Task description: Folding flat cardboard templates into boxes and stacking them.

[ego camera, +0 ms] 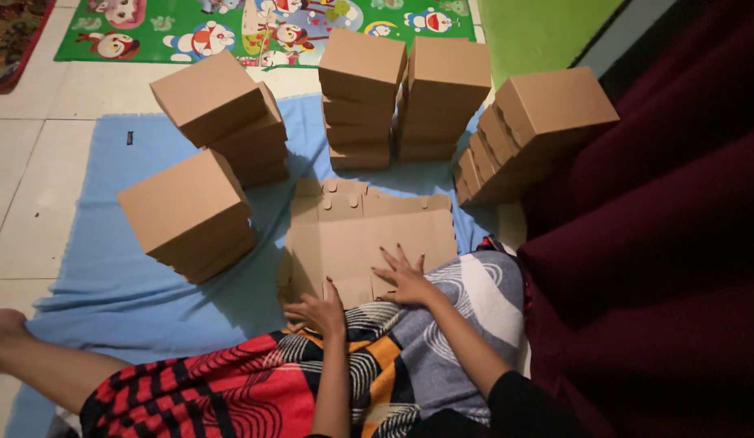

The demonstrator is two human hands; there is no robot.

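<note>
A stack of flat, unfolded brown cardboard sheets [369,231] lies on the blue cloth in front of my lap. My right hand [405,277] rests palm down with fingers spread on the near edge of the top sheet. My left hand [318,310] is at the near left corner of the sheets, fingers curled at the edge; whether it grips the sheet is unclear. My legs are covered by a patterned cloth [328,373].
Several stacks of folded brown boxes ring the sheets: front left [188,212], back left [223,113], two at the back [361,93] [446,93], and a leaning one at right [527,130]. A blue cloth [109,268] covers the tiled floor. A dark red curtain [661,243] hangs at right.
</note>
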